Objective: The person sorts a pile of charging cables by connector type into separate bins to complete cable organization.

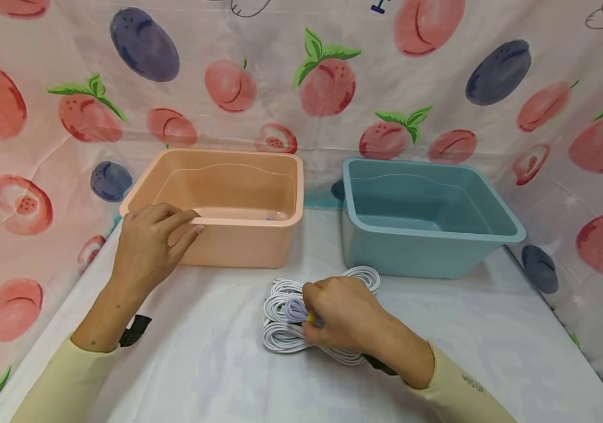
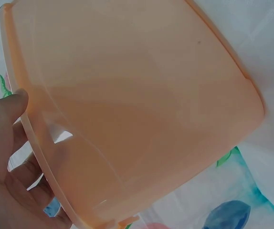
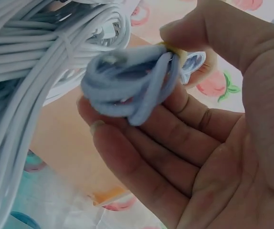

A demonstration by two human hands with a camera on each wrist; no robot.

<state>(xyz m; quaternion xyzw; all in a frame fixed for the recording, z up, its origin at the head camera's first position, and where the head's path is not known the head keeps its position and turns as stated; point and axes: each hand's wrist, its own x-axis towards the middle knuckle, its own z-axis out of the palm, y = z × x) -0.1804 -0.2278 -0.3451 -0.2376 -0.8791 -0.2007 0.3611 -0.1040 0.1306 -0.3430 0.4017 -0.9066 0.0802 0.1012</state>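
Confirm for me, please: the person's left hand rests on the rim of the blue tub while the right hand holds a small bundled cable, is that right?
Not quite: the left hand rests on the peach tub, not the blue tub, as the head view shows. The right hand does hold a small bundled cable.

Two tubs (image 1: pixel 227 200), several cable bundles (image 1: pixel 285 329), two hands (image 1: pixel 145 247)
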